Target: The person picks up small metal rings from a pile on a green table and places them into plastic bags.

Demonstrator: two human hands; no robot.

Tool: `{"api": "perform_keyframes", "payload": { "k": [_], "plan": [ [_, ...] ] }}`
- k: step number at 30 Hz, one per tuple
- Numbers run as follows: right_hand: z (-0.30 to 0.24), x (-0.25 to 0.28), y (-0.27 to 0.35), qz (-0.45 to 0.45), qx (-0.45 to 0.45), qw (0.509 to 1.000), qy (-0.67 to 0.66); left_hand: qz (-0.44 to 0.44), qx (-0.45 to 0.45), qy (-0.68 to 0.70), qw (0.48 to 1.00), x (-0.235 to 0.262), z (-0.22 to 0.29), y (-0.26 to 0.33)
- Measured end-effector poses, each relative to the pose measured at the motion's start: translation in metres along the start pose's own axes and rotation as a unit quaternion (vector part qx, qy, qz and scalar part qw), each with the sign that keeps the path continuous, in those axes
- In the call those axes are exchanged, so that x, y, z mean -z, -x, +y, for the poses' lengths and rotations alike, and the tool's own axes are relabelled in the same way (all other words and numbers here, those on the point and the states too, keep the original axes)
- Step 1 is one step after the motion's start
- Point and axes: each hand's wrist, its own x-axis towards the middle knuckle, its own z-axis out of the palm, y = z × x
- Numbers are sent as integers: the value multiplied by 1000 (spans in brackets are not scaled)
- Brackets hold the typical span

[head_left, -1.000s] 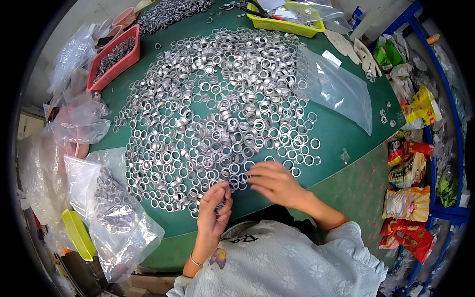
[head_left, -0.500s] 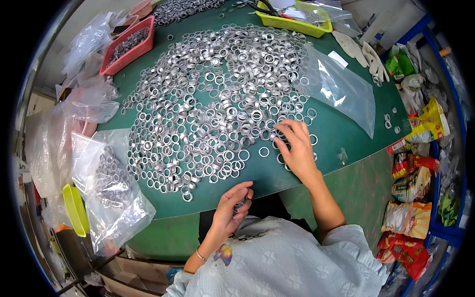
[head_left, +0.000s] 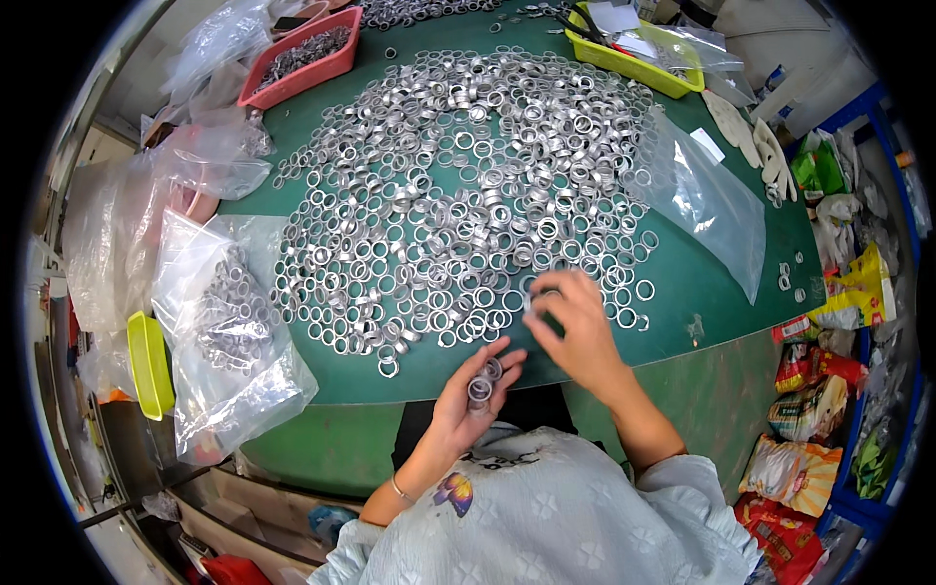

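Observation:
A wide spread of silvery metal rings (head_left: pixel 380 249) covers the green tabletop in front of me. Several more rings (head_left: pixel 480 388) lie in my left hand (head_left: pixel 473 392), palm up, its fingers curled around them at the table's near edge. My right hand (head_left: pixel 575 330) is just above and to the right of it, over the near side of the spread. Its thumb and forefinger come together, slightly blurred, on what looks like one metal ring. The two hands are close but apart.
At the left lies a clear plastic bag (head_left: pixel 219 331) with rings inside, beside a yellow-green tray (head_left: pixel 150 366). A red basket (head_left: pixel 302 68) and a yellow basket (head_left: pixel 639 68) stand at the back. To the right are an unfilled plastic bag (head_left: pixel 707 200), white gloves (head_left: pixel 733 127) and shelved packets (head_left: pixel 795 473).
My right hand has drawn in from the right toward my left hand, its fingertips closing. The left hand has turned its palm upward, uncovering the rings in it. The whole view has shifted slightly.

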Motion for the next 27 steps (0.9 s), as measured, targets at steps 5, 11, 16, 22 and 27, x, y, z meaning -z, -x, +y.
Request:
{"api": "perform_keyframes", "payload": {
  "k": [5,11,16,22,27],
  "plan": [
    [-8,7,0,-112,54,990,-65,-49,-15,22,998,8,-3,-8],
    [21,-6,-34,23,-39,994,100,-112,37,63,991,15,-1,-8],
    [42,-28,-50,-69,42,968,237,-87,21,23,996,10,-1,-8],
    [25,-6,-29,-170,57,972,150,-113,12,4,993,19,5,-6],
    [29,-22,-59,0,36,995,98,-119,40,42,991,17,6,-10]
  ]
}}
